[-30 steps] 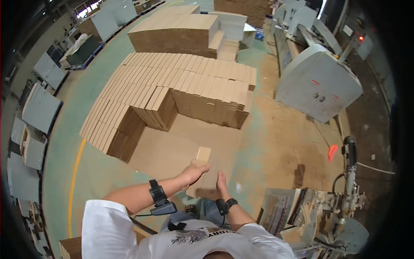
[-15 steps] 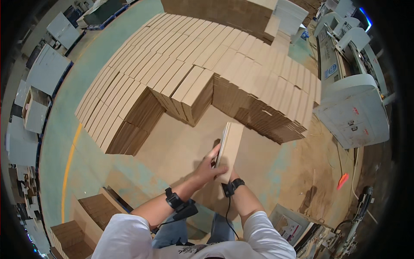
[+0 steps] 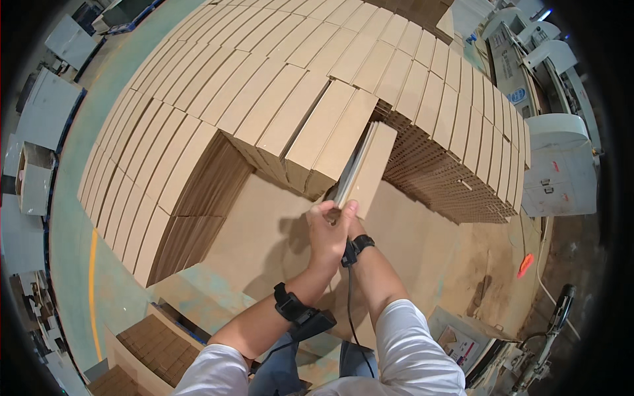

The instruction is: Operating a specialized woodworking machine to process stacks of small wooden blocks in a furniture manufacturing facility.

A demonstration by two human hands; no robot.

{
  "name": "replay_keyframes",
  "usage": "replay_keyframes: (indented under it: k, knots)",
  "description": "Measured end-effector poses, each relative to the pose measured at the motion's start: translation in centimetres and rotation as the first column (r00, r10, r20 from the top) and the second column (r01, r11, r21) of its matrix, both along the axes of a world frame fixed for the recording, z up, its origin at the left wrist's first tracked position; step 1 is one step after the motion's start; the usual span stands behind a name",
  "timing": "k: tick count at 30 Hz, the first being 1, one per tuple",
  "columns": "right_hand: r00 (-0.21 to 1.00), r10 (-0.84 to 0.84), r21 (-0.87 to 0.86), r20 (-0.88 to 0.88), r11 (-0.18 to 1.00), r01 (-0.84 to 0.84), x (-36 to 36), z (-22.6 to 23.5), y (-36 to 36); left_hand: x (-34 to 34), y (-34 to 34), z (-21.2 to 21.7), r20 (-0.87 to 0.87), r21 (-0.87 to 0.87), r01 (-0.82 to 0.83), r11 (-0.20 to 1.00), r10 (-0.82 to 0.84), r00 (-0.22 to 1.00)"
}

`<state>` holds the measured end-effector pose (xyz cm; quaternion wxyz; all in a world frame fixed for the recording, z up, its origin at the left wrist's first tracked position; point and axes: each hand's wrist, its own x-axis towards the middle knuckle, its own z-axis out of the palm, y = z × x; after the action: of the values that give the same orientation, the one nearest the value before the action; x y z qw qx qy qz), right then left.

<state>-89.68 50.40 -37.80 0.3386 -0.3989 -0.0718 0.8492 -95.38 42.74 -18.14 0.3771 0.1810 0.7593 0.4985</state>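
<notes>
A narrow flat cardboard box [image 3: 373,165], brown with a pale strip along its left side, stands on edge, tilted away from me, its far end beside the front row of the stacked cardboard boxes [image 3: 264,92]. My left hand [image 3: 328,234] grips its near end, thumb on top and fingers at its left side. My right hand [image 3: 356,229] holds the same end from beneath, its fingers mostly hidden by the box. Each wrist wears a black strapped device. The stack has a stepped front, with a recess to the left of the held box and a perforated-looking wall to the right.
A brown sheet [image 3: 277,228] covers the floor before the stack. Open cartons [image 3: 155,343] stand at lower left. A grey cabinet [image 3: 561,188] and a long machine [image 3: 508,72] line the right, with an orange-red object [image 3: 526,265] on the floor. White panels [image 3: 49,112] stand at far left.
The cardboard box has moved forward, up against the front row of the stack, and both hands went with it. My left hand now grips its near end. The stack looks closer.
</notes>
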Motion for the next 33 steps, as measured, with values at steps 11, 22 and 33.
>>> replay_keyframes:
  k: [11, 22, 33]
  knots:
    - [0.923, -0.043, 0.153, 0.382, 0.988, -0.017, -1.4, 5.3, 2.8, -1.0, -2.8, -6.5, 0.599, -0.074, -0.337, 0.939, 0.312, 0.738]
    - [0.975, -0.151, -0.046, -0.163, 0.988, 0.146, -0.9, 9.0, 0.9, -0.3, 1.6, -16.0, 0.381, 0.174, 0.01, 0.985, -0.076, 0.921]
    - [0.952, -0.131, 0.222, 0.276, 0.973, 0.069, -3.2, 12.8, 6.2, -1.6, 5.7, -18.1, 0.921, 0.13, -0.442, 0.887, 0.057, 0.385]
